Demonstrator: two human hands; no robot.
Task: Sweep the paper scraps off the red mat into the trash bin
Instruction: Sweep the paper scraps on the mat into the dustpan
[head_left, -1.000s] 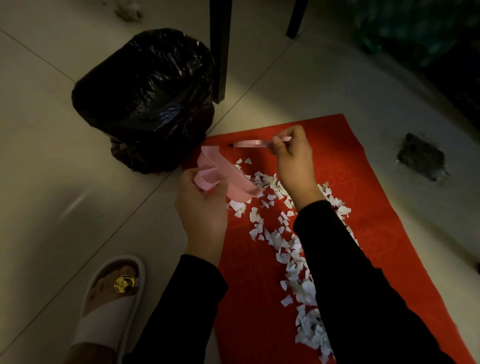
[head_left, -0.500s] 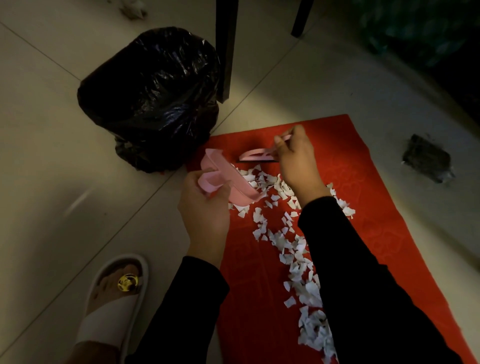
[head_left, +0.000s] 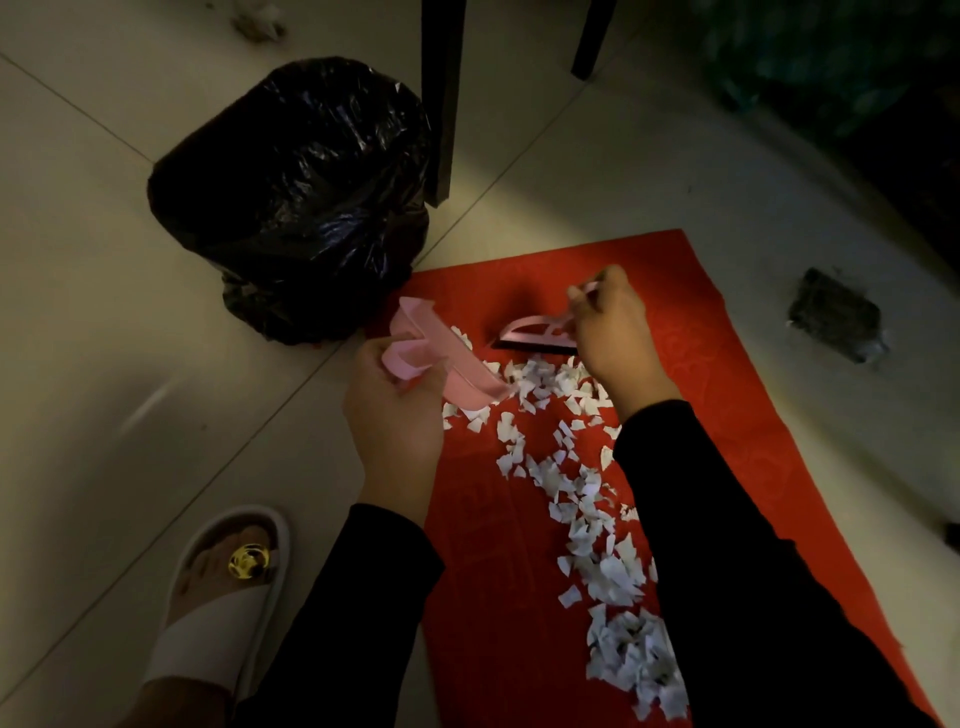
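Head view: left hand at centre frame, grip closed around the handle of a pink dustpan, pan tilted with its lower edge touching the nearest paper scraps. Right hand just right of centre, fingers curled round the handle of a small pink brush, dark bristle edge down on the red mat just above the scraps. White scraps strewn in a band from mid-frame down to the lower right, all lying on the mat, partly hidden by a black sleeve. Trash bin lined with a black bag at upper left, standing on the tiled floor just beside the mat's upper left corner. White slipper at lower left.
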